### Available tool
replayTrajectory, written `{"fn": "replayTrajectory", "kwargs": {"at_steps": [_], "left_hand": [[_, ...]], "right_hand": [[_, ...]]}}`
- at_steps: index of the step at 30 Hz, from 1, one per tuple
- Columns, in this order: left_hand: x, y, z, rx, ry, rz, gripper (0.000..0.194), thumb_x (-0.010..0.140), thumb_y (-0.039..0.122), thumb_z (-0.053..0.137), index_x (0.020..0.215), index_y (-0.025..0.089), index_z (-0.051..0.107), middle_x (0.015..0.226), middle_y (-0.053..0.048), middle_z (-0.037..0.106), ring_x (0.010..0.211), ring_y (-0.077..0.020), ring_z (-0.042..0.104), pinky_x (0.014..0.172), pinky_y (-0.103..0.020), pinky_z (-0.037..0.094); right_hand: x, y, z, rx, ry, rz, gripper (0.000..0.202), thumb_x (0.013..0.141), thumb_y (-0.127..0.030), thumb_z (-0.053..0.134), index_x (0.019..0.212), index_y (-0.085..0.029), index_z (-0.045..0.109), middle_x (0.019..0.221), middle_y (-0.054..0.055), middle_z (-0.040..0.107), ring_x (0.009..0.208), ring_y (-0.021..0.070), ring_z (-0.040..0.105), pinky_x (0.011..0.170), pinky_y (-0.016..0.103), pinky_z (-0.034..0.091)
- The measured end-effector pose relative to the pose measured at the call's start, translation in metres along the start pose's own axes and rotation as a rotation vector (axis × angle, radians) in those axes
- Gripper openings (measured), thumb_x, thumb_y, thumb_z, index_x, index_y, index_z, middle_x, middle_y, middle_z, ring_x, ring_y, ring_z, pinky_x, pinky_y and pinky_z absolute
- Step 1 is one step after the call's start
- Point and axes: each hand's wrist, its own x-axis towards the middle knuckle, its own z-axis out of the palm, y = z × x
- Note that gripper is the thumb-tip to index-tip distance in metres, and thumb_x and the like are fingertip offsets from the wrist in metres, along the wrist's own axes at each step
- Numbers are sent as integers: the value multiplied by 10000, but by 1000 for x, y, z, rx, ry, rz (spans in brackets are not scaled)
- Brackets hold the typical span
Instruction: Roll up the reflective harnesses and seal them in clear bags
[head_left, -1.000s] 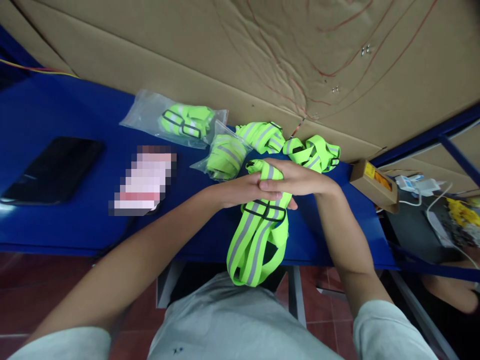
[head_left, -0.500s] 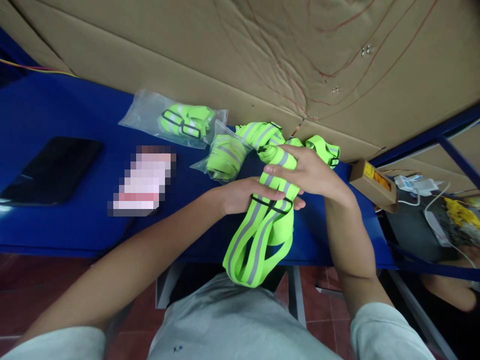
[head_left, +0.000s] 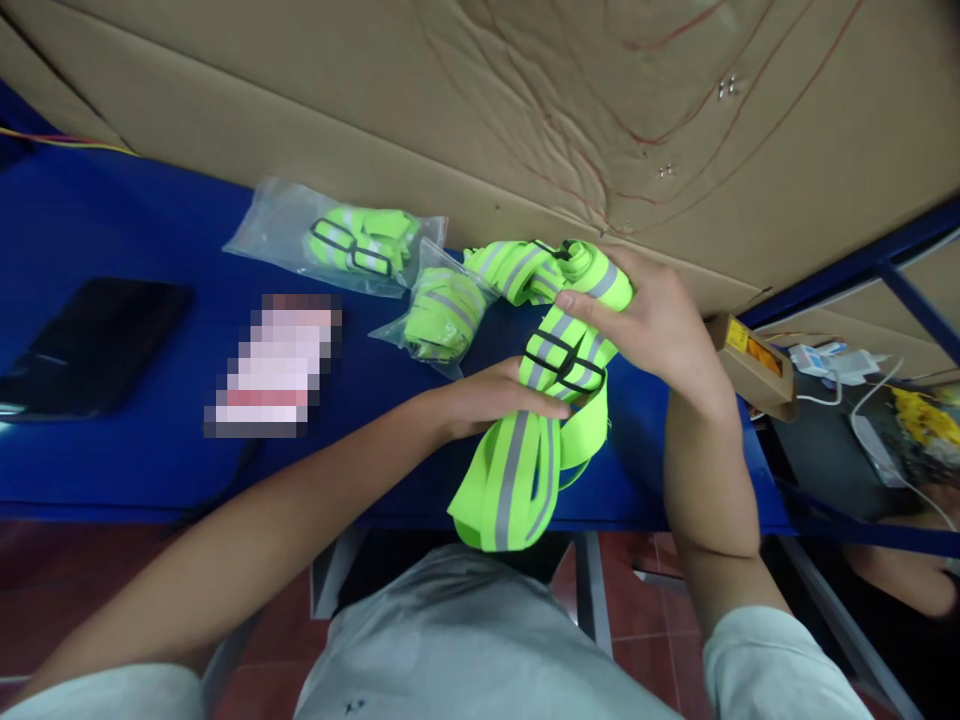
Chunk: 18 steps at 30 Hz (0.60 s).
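A neon-yellow strap bundle with grey stripes [head_left: 512, 480] hangs in loops between my hands over the table's front part. My left hand [head_left: 502, 395] is closed on its middle, thumb across the front, just below two black buckles [head_left: 564, 362]. The upper, rolled end is gripped by my right hand [head_left: 637, 310], thumb on top and other fingers hidden behind. Just left of the held roll lies another folded strap [head_left: 517, 270]. Two clear bags with similar straps, one small [head_left: 446, 315] and one larger [head_left: 360, 240], rest farther left.
On the blue table [head_left: 390, 455], a black device [head_left: 94, 345] and a pixelated flat item [head_left: 274, 365] lie left. A cardboard box [head_left: 754, 365] stands right. Cardboard [head_left: 300, 110] lines the back. A person's arm [head_left: 900, 575] shows at far right.
My right hand has moved up and right with the rolled end, away from my left hand. The buckles are now more exposed, and the lower loops have risen slightly.
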Motion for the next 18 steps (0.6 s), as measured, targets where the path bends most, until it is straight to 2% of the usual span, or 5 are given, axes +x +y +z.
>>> {"fn": "replayTrajectory", "kwargs": {"at_steps": [6, 9, 13, 16, 18], "left_hand": [[5, -3, -18, 277, -10, 103, 410, 783, 301, 858, 1155, 150, 772, 1224, -112, 782, 1166, -280, 713, 1070, -436, 528], [2, 1, -25, 379, -84, 49, 443, 788, 337, 864, 1187, 174, 760, 1241, -85, 777, 1181, -267, 699, 1071, -427, 525], [-8, 9, -24, 365, -142, -29, 460, 758, 366, 901, 1161, 196, 759, 1187, -71, 787, 1105, -263, 724, 995, -410, 555], [-10, 13, -18, 250, -117, 37, 514, 683, 402, 955, 1123, 210, 771, 1132, -58, 798, 1077, -276, 733, 996, -418, 556], [-6, 10, -12, 176, -35, 130, 562, 650, 412, 976, 1129, 201, 772, 1166, -71, 793, 1137, -298, 719, 1043, -431, 539]], "right_hand": [[-2, -1, -10, 31, -48, -14, 568, 902, -636, 723, 1302, -233, 730, 1175, 74, 799, 1092, 332, 741, 1001, 495, 567], [-5, -2, -18, 15, -14, -14, 590, 895, -624, 739, 1357, -258, 703, 1268, 79, 777, 1188, 354, 714, 1044, 520, 557], [-11, -10, -26, -51, 11, -15, 607, 929, -634, 690, 1434, -298, 649, 1385, 76, 726, 1329, 385, 648, 1094, 566, 540], [-14, -19, -16, -117, 35, -25, 589, 950, -628, 662, 1454, -325, 627, 1455, 68, 683, 1394, 380, 608, 1179, 568, 495], [-14, -25, -1, -165, 66, 7, 643, 961, -615, 649, 1507, -283, 573, 1493, 119, 645, 1417, 407, 580, 1177, 587, 490]]}}
